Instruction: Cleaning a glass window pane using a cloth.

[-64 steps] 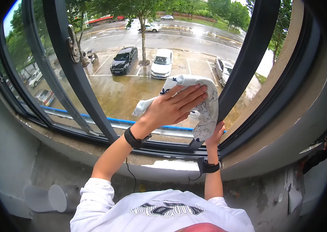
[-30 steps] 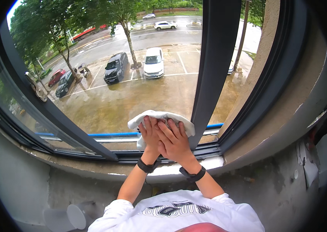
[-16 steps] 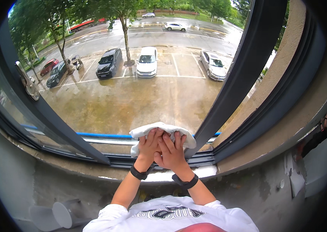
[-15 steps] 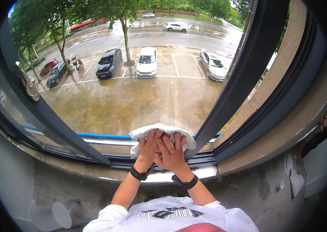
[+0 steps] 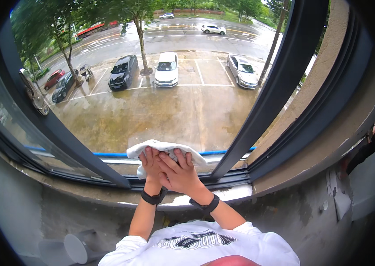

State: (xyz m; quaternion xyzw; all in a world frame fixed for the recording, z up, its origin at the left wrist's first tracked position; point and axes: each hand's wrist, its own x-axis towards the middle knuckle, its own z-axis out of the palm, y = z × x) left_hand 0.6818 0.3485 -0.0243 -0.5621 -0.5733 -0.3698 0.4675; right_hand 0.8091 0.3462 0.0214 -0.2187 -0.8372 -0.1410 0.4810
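A white cloth (image 5: 169,146) is spread under both my hands, in front of the lower part of the window. My left hand (image 5: 152,170) holds it with fingers pointing up and laid along it. Partly overlapping the left, my right hand (image 5: 182,174) also keeps hold of the cloth, its fingers slightly apart and its thumb toward the left hand. The palms and the cloth's underside are hidden. Around the cloth stand dark window frame members, one upright (image 5: 263,108) to the right and another (image 5: 81,148) to the left.
A metal window handle (image 5: 33,94) sits on the left frame. Below runs the window sill (image 5: 231,193), with white patches. A grey stool (image 5: 75,249) stands at lower left. At far right, part of another person (image 5: 361,157) shows. Parked cars and a road lie outside.
Both my hands and the white cloth have shifted left, away from the right upright. The grip looks much the same. Outside, a white car on the road has moved right.
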